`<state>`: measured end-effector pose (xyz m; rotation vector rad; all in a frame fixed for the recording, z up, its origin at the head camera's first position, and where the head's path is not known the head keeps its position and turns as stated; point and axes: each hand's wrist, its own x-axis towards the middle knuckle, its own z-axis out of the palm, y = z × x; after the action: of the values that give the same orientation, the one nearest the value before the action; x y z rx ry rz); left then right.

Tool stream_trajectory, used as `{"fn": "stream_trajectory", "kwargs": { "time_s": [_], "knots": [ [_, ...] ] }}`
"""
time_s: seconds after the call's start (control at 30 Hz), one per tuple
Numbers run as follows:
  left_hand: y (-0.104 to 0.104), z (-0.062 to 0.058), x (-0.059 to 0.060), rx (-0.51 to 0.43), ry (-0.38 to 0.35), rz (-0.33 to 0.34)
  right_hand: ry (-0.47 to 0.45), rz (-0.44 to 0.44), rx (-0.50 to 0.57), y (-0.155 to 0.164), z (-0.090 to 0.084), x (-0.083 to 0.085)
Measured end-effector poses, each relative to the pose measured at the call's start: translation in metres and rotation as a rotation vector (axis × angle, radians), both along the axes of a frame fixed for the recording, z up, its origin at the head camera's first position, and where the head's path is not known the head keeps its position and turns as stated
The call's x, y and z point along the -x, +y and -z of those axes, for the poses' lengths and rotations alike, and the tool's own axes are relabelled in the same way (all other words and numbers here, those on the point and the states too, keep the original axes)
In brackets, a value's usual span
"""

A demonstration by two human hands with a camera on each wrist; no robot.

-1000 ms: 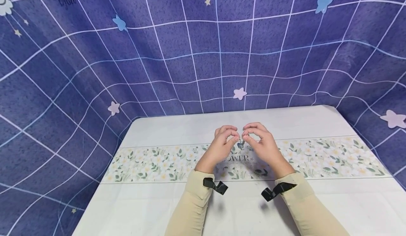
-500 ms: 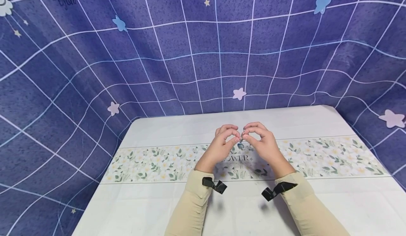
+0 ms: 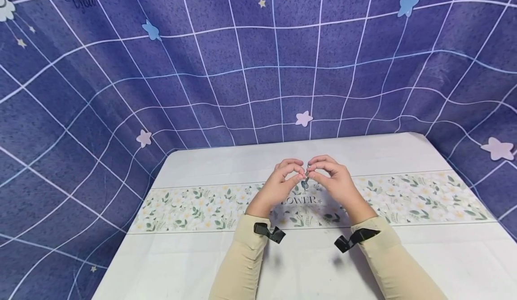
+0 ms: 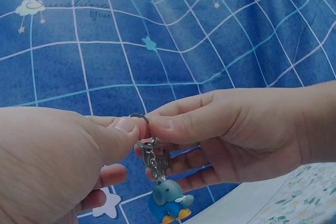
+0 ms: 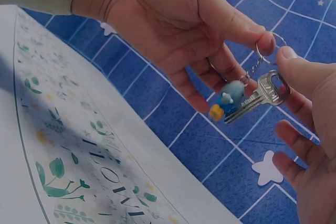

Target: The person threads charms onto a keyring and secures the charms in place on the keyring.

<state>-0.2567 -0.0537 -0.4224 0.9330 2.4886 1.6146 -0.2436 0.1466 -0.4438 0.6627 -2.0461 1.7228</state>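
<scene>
A metal key ring (image 4: 152,128) is pinched from both sides, above the table. My left hand (image 3: 278,185) grips it between thumb and index finger, and so does my right hand (image 3: 336,184). On the ring hangs a silver key (image 5: 269,91), its toothed blade pointing down and left in the right wrist view. A short chain (image 5: 254,68) joins the ring to a small blue elephant charm (image 4: 169,199) with yellow feet. The charm dangles below the fingertips. In the head view the fingers hide most of the ring.
Below the hands lies a white tablecloth (image 3: 194,264) with a printed flower band (image 3: 210,208). A blue curtain (image 3: 226,84) with grid lines and stars closes off the back and sides. Black straps (image 3: 269,232) sit on both wrists.
Both hands keep their pinch and shift only slightly. The charm has swung a little to the left, and the key shows more between the fingertips in the head view.
</scene>
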Motion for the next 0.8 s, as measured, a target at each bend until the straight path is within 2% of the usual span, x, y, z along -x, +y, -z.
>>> {"fn": "stream_trajectory", "kwargs": {
  "time_s": [0.1, 0.37, 0.63, 0.8],
  "knots": [
    [-0.001, 0.000, 0.000, -0.032, -0.022, 0.031, 0.018, -0.055, 0.043, 0.003, 0.006, 0.004],
    [-0.002, 0.005, 0.003, -0.176, -0.116, 0.132, 0.053, -0.134, 0.077, 0.004, 0.006, 0.005],
    [-0.001, 0.004, 0.003, -0.200, -0.167, 0.130, 0.044, -0.134, 0.073, 0.005, 0.004, 0.003],
    [-0.001, -0.012, -0.008, -0.197, -0.180, 0.112, 0.041, -0.120, 0.064, 0.006, 0.003, 0.003]
  ]
}}
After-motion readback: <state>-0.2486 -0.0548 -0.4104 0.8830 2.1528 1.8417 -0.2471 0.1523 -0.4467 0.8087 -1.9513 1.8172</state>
